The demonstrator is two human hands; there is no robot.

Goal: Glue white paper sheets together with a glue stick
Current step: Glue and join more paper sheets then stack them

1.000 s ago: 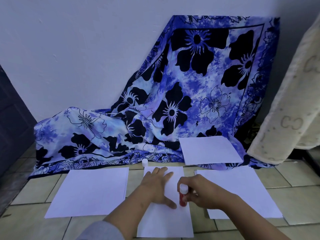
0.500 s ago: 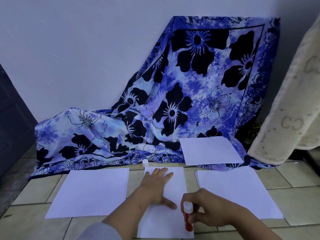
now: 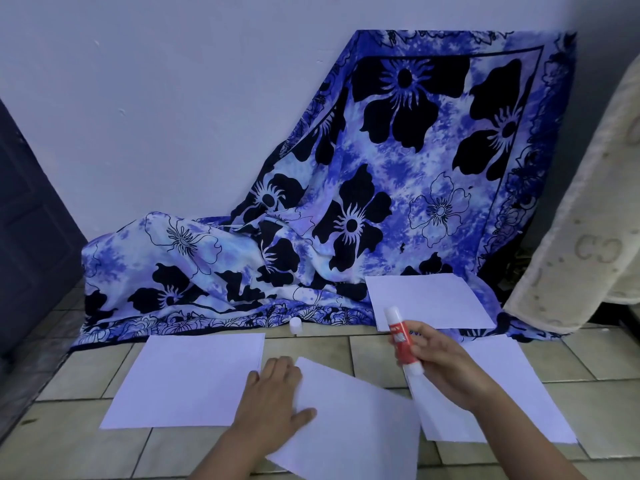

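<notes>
On floor (image 3: pixel 374 355): left hand (image 3: pixel 273 400) pinches the skewed middle sheet (image 3: pixel 346 420) by its left edge, thumb on top, likely to reposition it; right hand (image 3: pixel 446 368) grips uncapped glue stick (image 3: pixel 403 341), raised clear so nothing smears

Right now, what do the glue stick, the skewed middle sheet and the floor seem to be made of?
Glue stick: probably plastic, smooth and slightly glossy, with a red printed body and white ends.
Middle sheet: thin matte white paper, with a crisp flat edge and no sheen.
Floor: likely ceramic tile, beige squares with dark grout lines between them.
</notes>
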